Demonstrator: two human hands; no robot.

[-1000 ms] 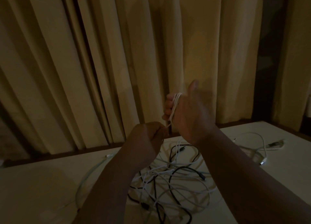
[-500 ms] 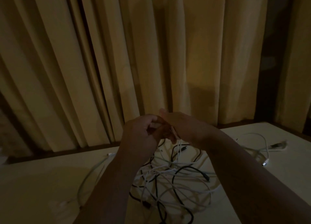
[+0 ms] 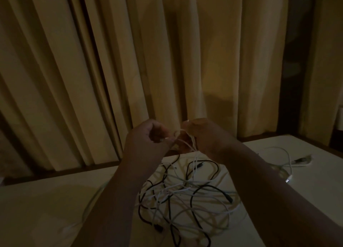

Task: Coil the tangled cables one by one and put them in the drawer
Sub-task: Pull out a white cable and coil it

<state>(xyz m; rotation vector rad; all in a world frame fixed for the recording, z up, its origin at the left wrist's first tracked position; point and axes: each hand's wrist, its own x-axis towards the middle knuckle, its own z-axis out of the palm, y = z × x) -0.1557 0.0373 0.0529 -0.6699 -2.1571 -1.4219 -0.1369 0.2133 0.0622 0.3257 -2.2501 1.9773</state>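
Note:
A tangle of black and white cables [image 3: 185, 200] lies on the pale table [image 3: 46, 200] below my hands. Both hands are raised above it, close together. My right hand [image 3: 204, 137] holds several loops of a thin white cable [image 3: 187, 144] wound round its fingers. My left hand [image 3: 146, 141] pinches the free strand of that same cable just left of the loops. The strand trails down from the hands into the tangle. No drawer is in view.
Another white cable [image 3: 285, 159] with a plug lies loose at the table's right side. Heavy beige curtains [image 3: 130, 61] hang right behind the table's far edge. The room is dim.
My right hand has dropped from its raised, upright pose to the level of my left hand. The two hands have come together, then parted slightly, with the white strand drawn between them.

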